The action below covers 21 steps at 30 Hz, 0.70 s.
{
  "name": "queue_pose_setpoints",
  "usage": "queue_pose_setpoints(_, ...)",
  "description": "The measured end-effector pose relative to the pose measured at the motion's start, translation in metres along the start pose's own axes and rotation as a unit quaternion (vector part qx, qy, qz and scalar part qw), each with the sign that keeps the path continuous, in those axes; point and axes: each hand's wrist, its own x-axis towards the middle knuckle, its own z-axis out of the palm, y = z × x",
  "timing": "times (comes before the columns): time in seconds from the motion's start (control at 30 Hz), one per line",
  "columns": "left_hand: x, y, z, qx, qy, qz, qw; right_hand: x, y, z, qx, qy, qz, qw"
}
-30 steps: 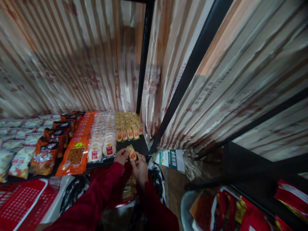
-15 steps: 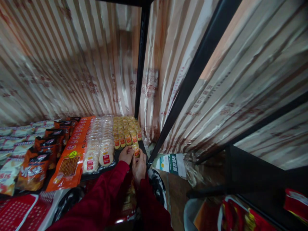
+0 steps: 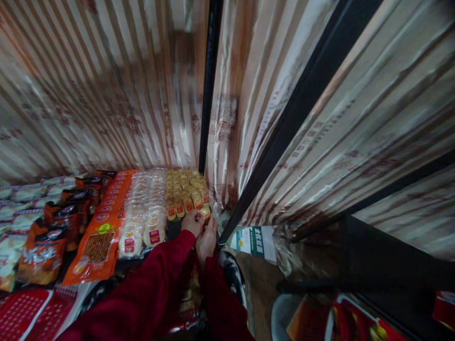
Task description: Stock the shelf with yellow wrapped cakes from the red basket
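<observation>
Both my hands are together at the front right of the shelf. My left hand (image 3: 193,223) has its fingers closed at the left side of a small yellow snack packet (image 3: 205,212). Around the right side of that packet, my right hand (image 3: 207,239) is closed as well, and the fingers hide its lower part. Just beyond them stand rows of matching small yellow packets (image 3: 185,189) with red labels. Left of these lie two columns of round white crackers (image 3: 155,222) in clear wrap.
Orange snack bags (image 3: 95,248), black-and-orange bags (image 3: 41,255) and white packets (image 3: 10,251) fill the shelf's left. A dark metal post (image 3: 263,166) rises beside my right hand. Pleated curtain sheeting (image 3: 117,94) hangs behind. A red basket (image 3: 31,312) sits lower left.
My hands have brought the small packet slightly forward, closer to the front of the yellow rows. The fingers now cover more of it. The view has shifted a little.
</observation>
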Motion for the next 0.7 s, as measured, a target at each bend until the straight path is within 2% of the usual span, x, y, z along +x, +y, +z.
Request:
queue_pose_setpoints(0.1, 0.004, 0.002, 0.003, 0.078, -0.009, 0.034, 0.996, 0.003, -0.004, -0.001, 0.021, -0.018, 0.042, 0.999)
queue_pose_setpoints(0.3, 0.011, 0.008, 0.008, 0.156, 0.004, 0.109, 0.982, 0.000, -0.005, 0.001, 0.017, -0.045, 0.047, 0.998)
queue_pose_setpoints(0.43, 0.012, 0.016, 0.008, 0.199, 0.010, 0.119, 0.973, -0.005, 0.002, 0.003, 0.026, -0.042, 0.010, 0.999)
queue_pose_setpoints(0.6, 0.013, 0.027, 0.008, 0.204, 0.003, 0.127, 0.971, -0.003, 0.016, 0.004, 0.016, -0.074, -0.056, 0.996)
queue_pose_setpoints(0.7, 0.015, 0.030, 0.009, 0.247, -0.007, 0.127, 0.961, 0.000, 0.026, 0.007, 0.010, -0.076, -0.072, 0.994)
